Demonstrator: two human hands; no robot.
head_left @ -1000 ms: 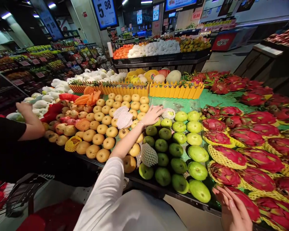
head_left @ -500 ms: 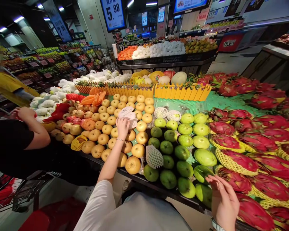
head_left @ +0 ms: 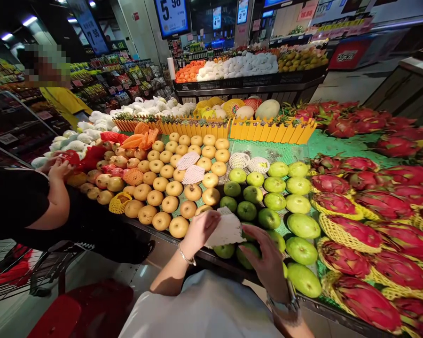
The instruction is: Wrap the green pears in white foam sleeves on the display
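Foam net [head_left: 225,230] partly hidden by left hand [head_left: 200,232]; price sign [head_left: 171,13] cut off.

A white foam net sleeve [head_left: 226,231] is held by the left hand [head_left: 200,231] above the edge of the worktop [head_left: 169,239], and the right hand [head_left: 264,263] is kept just beside it, over green fruits [head_left: 246,211]. Golden Asian pears [head_left: 174,188] are lying on the left side, and red dragon fruits [head_left: 384,204] on the right side.

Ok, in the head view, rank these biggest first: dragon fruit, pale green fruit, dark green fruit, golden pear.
1. Dragon fruit
2. Pale green fruit
3. Dark green fruit and golden pear: these two look alike, so unranked.
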